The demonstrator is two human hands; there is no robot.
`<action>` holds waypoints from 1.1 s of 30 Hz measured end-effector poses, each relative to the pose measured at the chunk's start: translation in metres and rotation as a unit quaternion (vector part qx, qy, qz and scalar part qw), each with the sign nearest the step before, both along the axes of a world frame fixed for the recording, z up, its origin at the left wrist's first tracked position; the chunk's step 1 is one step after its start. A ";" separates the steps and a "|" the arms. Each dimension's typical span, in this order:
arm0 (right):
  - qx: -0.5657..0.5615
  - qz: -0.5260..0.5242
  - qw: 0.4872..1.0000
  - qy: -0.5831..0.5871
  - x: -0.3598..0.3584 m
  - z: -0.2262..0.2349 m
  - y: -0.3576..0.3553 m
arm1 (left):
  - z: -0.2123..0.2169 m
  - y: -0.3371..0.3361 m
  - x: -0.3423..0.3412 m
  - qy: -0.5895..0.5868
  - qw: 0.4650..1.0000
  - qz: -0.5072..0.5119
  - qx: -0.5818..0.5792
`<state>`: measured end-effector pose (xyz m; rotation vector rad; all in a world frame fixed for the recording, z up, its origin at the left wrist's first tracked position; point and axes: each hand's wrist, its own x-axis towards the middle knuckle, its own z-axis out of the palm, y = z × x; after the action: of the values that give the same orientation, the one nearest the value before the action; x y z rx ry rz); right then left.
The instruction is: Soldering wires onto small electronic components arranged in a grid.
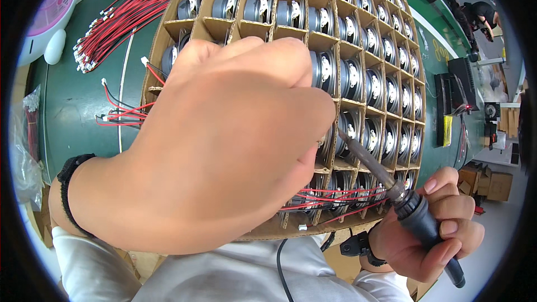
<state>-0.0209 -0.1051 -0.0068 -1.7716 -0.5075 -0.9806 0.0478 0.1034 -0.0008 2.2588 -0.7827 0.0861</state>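
A cardboard divider tray [327,39] holds rows of round speakers [351,75], each standing on edge in its own cell. My left hand [235,140] is closed over the tray's left and middle part, and it hides the cells beneath. What its curled fingers grip is out of sight. My right hand [433,229] is wrapped round the dark handle of a soldering iron [417,207]. The iron's tip points up and left to a cell just right of my left hand. Red and black wires [347,197] lie across the tray's near rows.
A bundle of red and black wires [134,17] with white connectors lies on the green table [72,95] at the left. Beyond it stands a pink and white fan [56,8]. At the right are a black stand [447,100] and cardboard boxes [492,183]; another person [482,17] is farther off.
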 end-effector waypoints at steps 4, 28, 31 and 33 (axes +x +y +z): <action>0.004 -0.006 1.000 0.010 0.002 0.000 0.001 | 0.012 0.003 -0.001 0.019 0.999 -0.022 0.045; -0.035 0.000 0.998 0.045 0.003 0.001 0.000 | -0.009 -0.002 -0.002 -0.016 1.000 0.016 -0.009; -0.031 0.000 0.998 0.048 0.002 0.002 0.001 | -0.017 -0.001 -0.003 -0.015 0.998 0.027 -0.056; -0.033 0.001 0.998 0.046 0.003 0.002 0.001 | -0.020 -0.002 -0.003 -0.018 0.997 0.028 -0.072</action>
<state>-0.0181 -0.1040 -0.0051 -1.8661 -0.4890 -0.8856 0.0450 0.1009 -0.0213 2.1475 -0.7096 0.2024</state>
